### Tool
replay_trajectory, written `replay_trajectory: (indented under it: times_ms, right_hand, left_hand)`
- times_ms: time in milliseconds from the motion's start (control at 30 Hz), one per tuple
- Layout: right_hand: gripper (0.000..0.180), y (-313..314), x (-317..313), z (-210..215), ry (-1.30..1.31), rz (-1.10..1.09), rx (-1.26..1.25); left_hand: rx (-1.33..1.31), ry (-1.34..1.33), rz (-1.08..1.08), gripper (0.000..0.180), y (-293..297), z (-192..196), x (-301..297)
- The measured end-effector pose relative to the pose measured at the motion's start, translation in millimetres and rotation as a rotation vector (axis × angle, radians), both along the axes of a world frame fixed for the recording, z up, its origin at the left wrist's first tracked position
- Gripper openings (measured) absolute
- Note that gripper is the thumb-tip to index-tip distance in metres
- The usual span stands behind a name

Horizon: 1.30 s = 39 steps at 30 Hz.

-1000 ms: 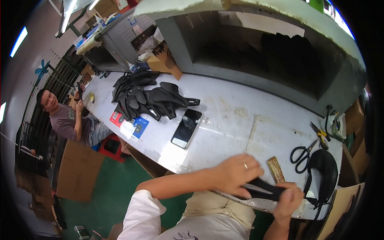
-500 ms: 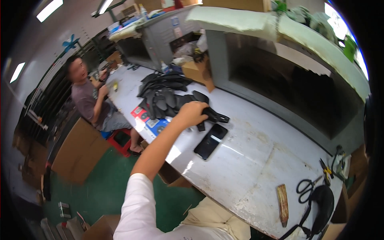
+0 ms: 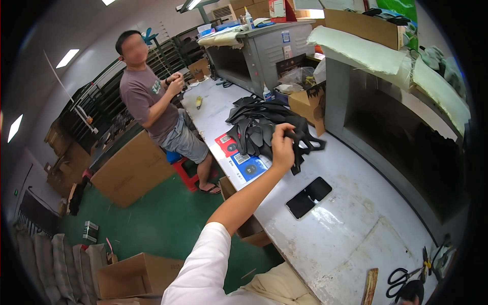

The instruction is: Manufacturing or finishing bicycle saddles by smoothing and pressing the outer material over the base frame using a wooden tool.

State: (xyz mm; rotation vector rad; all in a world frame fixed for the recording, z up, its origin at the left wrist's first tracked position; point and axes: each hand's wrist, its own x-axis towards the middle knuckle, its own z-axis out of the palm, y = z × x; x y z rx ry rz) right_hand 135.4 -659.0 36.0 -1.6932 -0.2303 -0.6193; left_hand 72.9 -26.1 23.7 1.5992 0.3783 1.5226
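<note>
My left hand point(image 3: 283, 147) reaches over the table with its fingers curled on a black strapped piece point(image 3: 311, 144). Loose ends of that piece stick out to the right and hang below the fingers, slightly blurred. Directly behind and left of the hand lies a heap of similar black pieces point(image 3: 251, 133), soft-looking and overlapping. Red and blue printed cards point(image 3: 247, 166) lie beside the heap at the table's near edge. A dark-screened phone point(image 3: 309, 197) rests flat to the right of my forearm. My right hand does not show.
Across the table's left end a person point(image 3: 152, 96) sits on a red stool point(image 3: 187, 175). A grey metal cabinet point(image 3: 333, 96) lines the far side. Scissors point(image 3: 401, 280), pliers point(image 3: 425, 262) and a worn wooden stick point(image 3: 370, 287) lie at the lower right. Cardboard boxes point(image 3: 137, 277) stand on the floor.
The whole view has swung left, so the table sits lower and farther right. My left hand has lifted slightly, and the black piece's ends have spread to the right of it.
</note>
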Motion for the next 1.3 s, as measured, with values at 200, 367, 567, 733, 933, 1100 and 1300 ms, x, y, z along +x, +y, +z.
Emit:
replay_trajectory:
  times_ms: [200,367,567,733,933,1100,1300]
  right_hand:
    - [0.031,149,-27,15,0.054,0.878,-0.522]
    - [0.078,260,-31,12,0.608,1.087,-0.230]
    - [0.044,302,-7,-28,0.849,1.091,0.206]
    - [0.039,272,-12,-18,0.735,0.976,0.123]
    - [0.038,205,3,-22,0.881,0.856,0.250]
    - [0.039,201,-3,-4,0.894,0.871,0.254]
    - [0.038,190,-11,7,0.795,0.912,0.129]
  left_hand:
    - [0.650,0.437,-0.041,0.038,-77,16,-20]
    - [0.726,0.504,-0.185,0.045,-142,17,-28]
    - [0.729,0.546,-0.272,0.030,-154,27,-23]
    - [-0.089,0.101,0.020,0.044,-69,53,-39]
    - [0.334,-0.181,-0.118,0.030,-58,89,-45]
    - [0.975,0.549,-0.788,0.063,-149,66,-47]
    - [1.017,0.460,-0.803,0.044,-177,33,-25]
